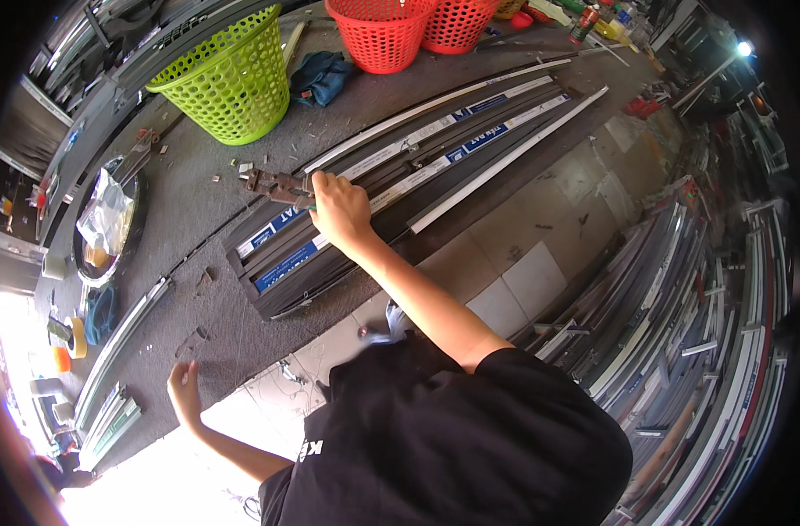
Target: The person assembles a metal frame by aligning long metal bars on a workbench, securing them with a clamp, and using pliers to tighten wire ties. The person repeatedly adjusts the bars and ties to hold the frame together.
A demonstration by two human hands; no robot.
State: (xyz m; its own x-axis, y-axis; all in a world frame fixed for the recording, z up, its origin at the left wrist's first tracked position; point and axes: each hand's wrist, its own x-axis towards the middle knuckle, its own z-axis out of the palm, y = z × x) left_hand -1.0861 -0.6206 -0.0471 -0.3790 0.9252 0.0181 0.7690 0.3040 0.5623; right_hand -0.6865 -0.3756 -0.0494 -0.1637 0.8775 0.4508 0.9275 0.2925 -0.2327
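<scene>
Workshop, grey surface (176, 210) w/ green basket (233, 92) & red baskets (382, 39) at far side; R grip (341, 209) clamped on rusty hand tool (279, 187), prob. pliers, by the edge of the dark profile bundle (408, 182); L grip (185, 390) nr surface edge, can't tell if apart or together; step in hand looks like handling tool at bundle; next move prob. calls for firm R hold.
</scene>
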